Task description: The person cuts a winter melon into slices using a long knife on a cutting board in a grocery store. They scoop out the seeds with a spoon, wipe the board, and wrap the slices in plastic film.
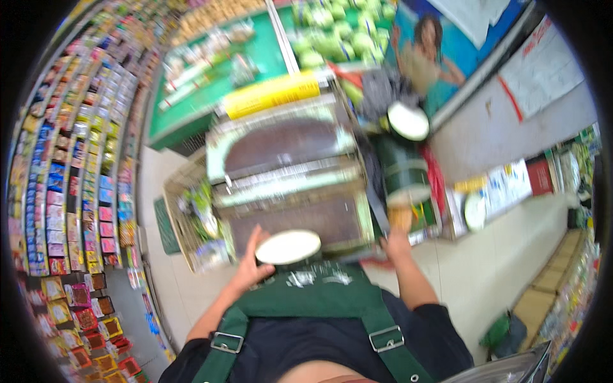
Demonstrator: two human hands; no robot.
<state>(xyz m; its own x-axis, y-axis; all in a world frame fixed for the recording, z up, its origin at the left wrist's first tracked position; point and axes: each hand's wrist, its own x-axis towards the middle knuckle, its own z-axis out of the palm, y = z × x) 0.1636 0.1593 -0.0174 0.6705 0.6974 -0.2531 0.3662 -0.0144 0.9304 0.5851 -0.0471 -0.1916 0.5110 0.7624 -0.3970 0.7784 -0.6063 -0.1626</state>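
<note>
My left hand [254, 261] has its fingers and thumb around the left side of a cut piece of green-skinned melon, probably winter melon, its pale oval face [288, 247] turned up against my apron. My right hand [397, 244] is closed at the lower end of a long grey blade, seemingly a knife [378, 210]; blur hides the grip. Just above that hand is a blurred orange-tan item [400, 218]. Farther up stand dark green melon pieces [404, 167], one with a white cut face [408, 121]. Between the hands lies a worn crate-like stand with brown panels [292, 220].
A crate with leafy greens [170, 201] is at the left of the stand. Behind it are a yellow box [273, 95], a green produce counter [261, 38] and cabbages [340, 33]. Packed shelves [72, 167] line the left; a grey panel [483, 119] and cardboard boxes [550, 277] are on the right.
</note>
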